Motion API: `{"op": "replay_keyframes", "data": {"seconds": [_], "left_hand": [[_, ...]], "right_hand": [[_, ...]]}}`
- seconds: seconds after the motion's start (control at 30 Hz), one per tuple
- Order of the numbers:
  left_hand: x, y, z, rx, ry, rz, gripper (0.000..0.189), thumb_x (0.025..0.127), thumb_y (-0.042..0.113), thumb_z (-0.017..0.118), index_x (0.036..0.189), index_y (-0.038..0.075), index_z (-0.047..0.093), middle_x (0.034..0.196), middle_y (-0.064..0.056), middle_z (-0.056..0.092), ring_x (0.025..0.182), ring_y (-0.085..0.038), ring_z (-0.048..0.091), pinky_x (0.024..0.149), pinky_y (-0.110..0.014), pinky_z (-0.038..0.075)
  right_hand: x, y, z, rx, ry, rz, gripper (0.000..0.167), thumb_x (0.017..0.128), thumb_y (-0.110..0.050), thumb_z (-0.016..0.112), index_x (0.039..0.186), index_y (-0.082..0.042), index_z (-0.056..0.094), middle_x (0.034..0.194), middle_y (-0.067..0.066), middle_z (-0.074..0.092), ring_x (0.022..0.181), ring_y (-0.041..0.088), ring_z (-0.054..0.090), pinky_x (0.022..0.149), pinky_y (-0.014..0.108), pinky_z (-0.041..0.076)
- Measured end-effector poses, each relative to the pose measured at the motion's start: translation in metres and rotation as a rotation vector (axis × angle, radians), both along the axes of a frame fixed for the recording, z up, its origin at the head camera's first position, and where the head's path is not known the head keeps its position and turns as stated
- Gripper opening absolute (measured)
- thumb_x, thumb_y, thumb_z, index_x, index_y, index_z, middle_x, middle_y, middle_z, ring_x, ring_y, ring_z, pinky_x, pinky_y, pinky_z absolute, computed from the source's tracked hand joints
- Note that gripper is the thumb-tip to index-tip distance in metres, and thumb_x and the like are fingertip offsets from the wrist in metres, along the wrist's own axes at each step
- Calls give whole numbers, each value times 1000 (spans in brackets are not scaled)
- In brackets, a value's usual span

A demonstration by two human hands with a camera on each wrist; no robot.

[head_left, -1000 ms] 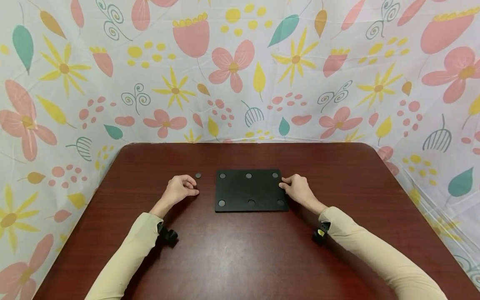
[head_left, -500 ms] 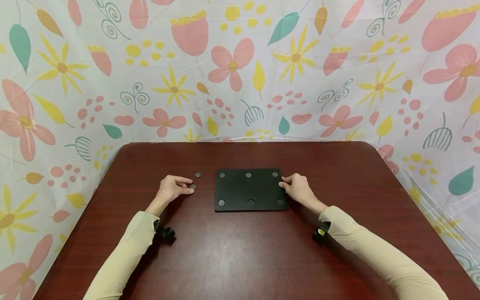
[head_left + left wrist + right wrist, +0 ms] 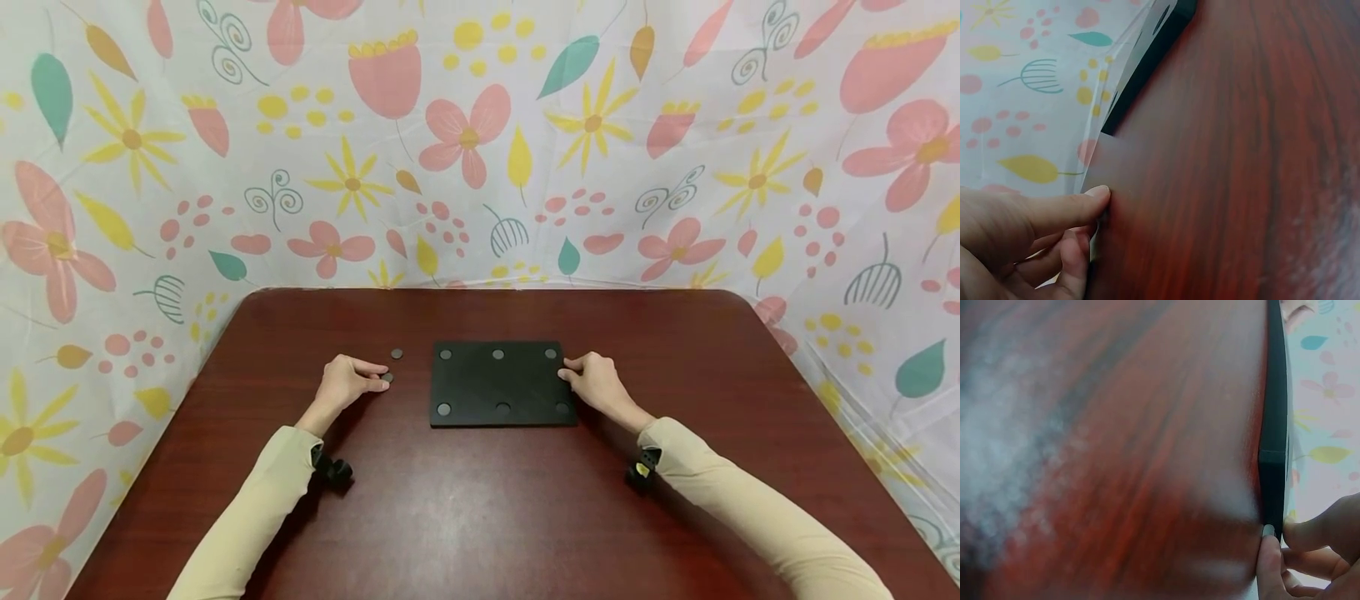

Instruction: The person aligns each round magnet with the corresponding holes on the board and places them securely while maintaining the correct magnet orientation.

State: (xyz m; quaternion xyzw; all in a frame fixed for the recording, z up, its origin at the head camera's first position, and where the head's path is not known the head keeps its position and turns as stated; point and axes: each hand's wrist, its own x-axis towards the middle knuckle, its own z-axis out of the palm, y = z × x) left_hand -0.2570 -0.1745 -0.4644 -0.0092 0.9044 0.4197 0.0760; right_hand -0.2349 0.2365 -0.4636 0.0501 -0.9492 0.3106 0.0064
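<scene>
A flat black board (image 3: 501, 383) lies on the table, with round spots near its edges. Some spots show grey discs; the front middle and front right ones look dark. Thumb and fingers of my right hand (image 3: 597, 383) pinch the board's right edge, also seen in the right wrist view, where the fingers (image 3: 1270, 565) meet the board's corner. To the left of the board, my left hand (image 3: 342, 387) pinches a small grey disc (image 3: 387, 377) at the tabletop. In the left wrist view the thumb (image 3: 1066, 211) mostly hides that disc. A second grey disc (image 3: 397, 354) lies just behind it.
The dark red wooden table (image 3: 480, 517) ends at a floral cloth (image 3: 465, 208) hanging behind and along both sides. A black wrist camera (image 3: 333, 471) sits below the left hand, another wrist camera (image 3: 640, 472) below the right.
My left hand first shifted slightly left, its thumb and finger parting around the near disc, then closed in on it. The right hand stays at the board's edge.
</scene>
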Motion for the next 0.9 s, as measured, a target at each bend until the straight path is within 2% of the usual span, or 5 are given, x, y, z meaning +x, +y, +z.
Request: {"op": "replay_keyframes", "data": {"seconds": [0.17,0.37,0.6,0.9], "left_hand": [[1,1,-1,-9,25,2,27,78,18,82,103,10,78,86,-9,76,111,-35,60,89,-45,53],[1,2,0,-13,44,13,23,77,19,83,98,10,79,83,-8,76,97,-30,64,71,-31,53],[3,3,1,-7,32,11,21,79,22,81,95,8,79,91,-12,74,89,-26,66,67,-30,53],[3,2,3,15,60,-10,22,83,21,77,99,7,77,90,-11,75,70,-16,68,63,-27,52]], "right_hand": [[1,0,-2,4,3,-3,34,94,-13,63,120,8,64,122,24,63,41,9,37,45,23,34],[0,0,-1,3,22,3,33,94,-13,63,119,8,65,121,24,64,41,9,38,44,23,33],[1,-1,-2,15,39,0,33,93,-12,64,118,8,65,119,24,65,51,8,56,49,23,38],[-1,0,-2,23,58,8,32,92,-11,64,117,8,66,120,24,64,64,21,65,53,24,40]]}}
